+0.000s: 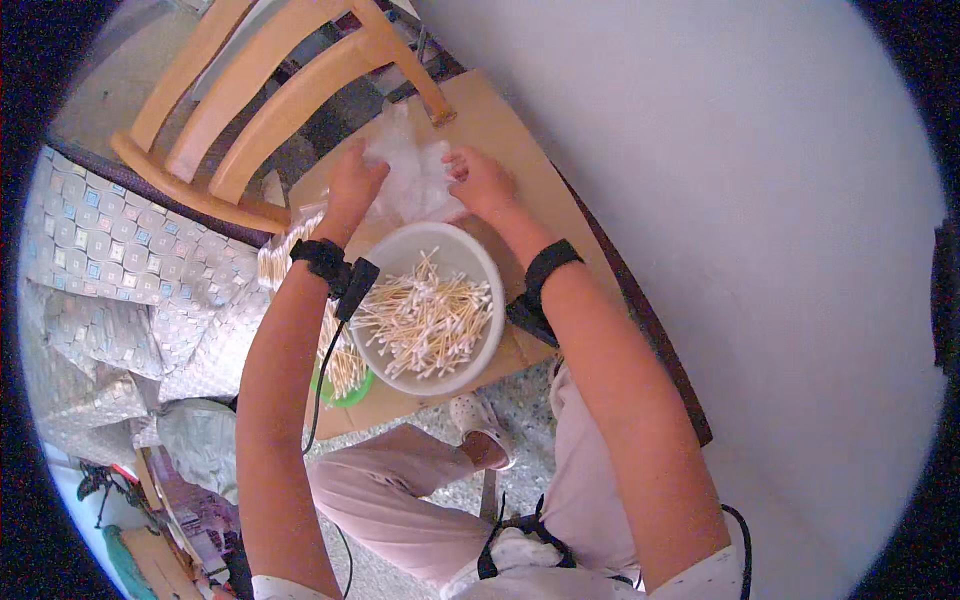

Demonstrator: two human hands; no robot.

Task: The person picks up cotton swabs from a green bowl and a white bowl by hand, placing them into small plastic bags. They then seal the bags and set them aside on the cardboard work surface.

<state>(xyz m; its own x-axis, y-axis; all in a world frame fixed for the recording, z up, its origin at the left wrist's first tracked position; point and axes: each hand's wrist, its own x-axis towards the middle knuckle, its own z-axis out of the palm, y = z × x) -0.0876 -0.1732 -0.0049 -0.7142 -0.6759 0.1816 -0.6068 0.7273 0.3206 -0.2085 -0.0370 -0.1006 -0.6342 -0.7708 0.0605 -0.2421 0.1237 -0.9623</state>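
Past the bowl, a thin, clear plastic bag (pixel 408 180) is spread between my two hands. My left hand (pixel 356 188) pinches its left side, thumb toward the bag. On the other side my right hand (pixel 482 184) has its fingers curled on the bag's right edge. Just nearer to me stands a whitish round bowl (pixel 494 345) with a heap of loose cotton swabs (pixel 428 315) lying in all directions. Beside my left wrist are more cotton swabs (pixel 275 262), lined up in packed bundles. A green dish (pixel 350 393) holds further swabs, partly hidden by my left forearm.
Everything stands on a cardboard-covered table (pixel 535 190), with a white wall (pixel 750 220) close on the right. A wooden chair back (pixel 250 110) leans over the far left. Patterned cloth (pixel 120 240) covers something at the left. My legs are below the near edge.
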